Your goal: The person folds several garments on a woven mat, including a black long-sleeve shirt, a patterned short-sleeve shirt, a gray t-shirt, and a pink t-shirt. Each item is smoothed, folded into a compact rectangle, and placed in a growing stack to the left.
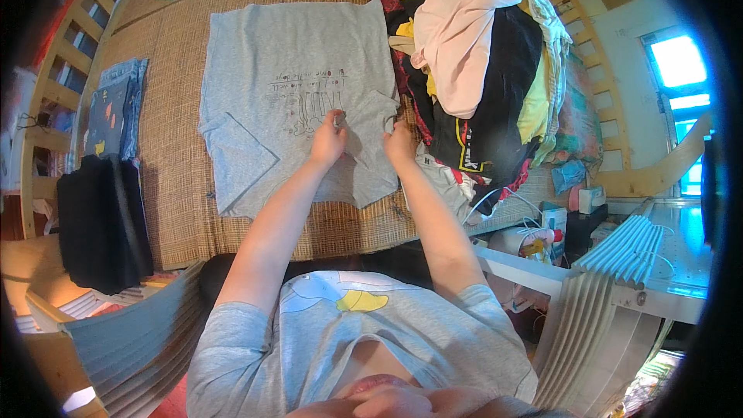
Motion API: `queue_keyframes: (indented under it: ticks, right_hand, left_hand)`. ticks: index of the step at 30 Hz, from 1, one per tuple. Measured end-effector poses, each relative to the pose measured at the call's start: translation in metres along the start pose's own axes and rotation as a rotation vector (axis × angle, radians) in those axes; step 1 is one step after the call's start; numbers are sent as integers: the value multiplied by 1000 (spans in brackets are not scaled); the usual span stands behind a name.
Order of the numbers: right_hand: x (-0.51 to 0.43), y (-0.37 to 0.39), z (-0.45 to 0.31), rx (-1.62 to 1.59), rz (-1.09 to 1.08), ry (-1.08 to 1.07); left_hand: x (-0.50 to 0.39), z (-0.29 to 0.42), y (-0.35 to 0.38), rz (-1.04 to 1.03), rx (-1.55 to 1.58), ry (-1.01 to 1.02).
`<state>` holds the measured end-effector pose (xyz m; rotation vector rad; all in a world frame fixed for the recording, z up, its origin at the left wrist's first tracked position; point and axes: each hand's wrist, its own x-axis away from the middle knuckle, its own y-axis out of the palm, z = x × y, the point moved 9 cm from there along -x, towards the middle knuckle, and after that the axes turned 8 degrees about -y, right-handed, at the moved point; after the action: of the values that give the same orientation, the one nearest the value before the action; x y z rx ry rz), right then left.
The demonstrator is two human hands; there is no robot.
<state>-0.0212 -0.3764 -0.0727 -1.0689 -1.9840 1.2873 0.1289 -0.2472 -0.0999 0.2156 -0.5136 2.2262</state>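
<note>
A grey T-shirt (273,46) with a printed drawing and writing lies spread on a woven mat, its neck end towards me. Its sleeve on the left is folded inward into a pointed flap (246,157). Over the print, my left hand (329,140) pinches a bit of the shirt's cloth between thumb and fingers. At the shirt's right edge, my right hand (400,142) grips the cloth by the other sleeve (377,110), which is turned in and wrinkled. The fingertips of both hands are partly hidden.
To the right rises a heap of loose clothes, with a pale pink garment (455,40) and a black one (511,64). Folded jeans (119,104) and a folded black garment (104,223) lie at left. Wooden bed rails (606,96) flank the woven mat (157,128).
</note>
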Motion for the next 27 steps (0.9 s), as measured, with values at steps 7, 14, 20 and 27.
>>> queue_keyframes:
  ticks: [7,14,20,27]
  right_hand:
    - [7,-13,1,28,95,36]
    - [14,14,-51,301,-6,-454]
    - [10,31,-38,314,-94,-441]
    - [22,25,-27,347,-325,-384]
  left_hand:
    - [5,1,-11,166,-123,153]
    - [46,20,-38,113,-326,216]
    - [55,27,-130,112,-759,229]
    - [89,-53,-213,-75,-1168,-318]
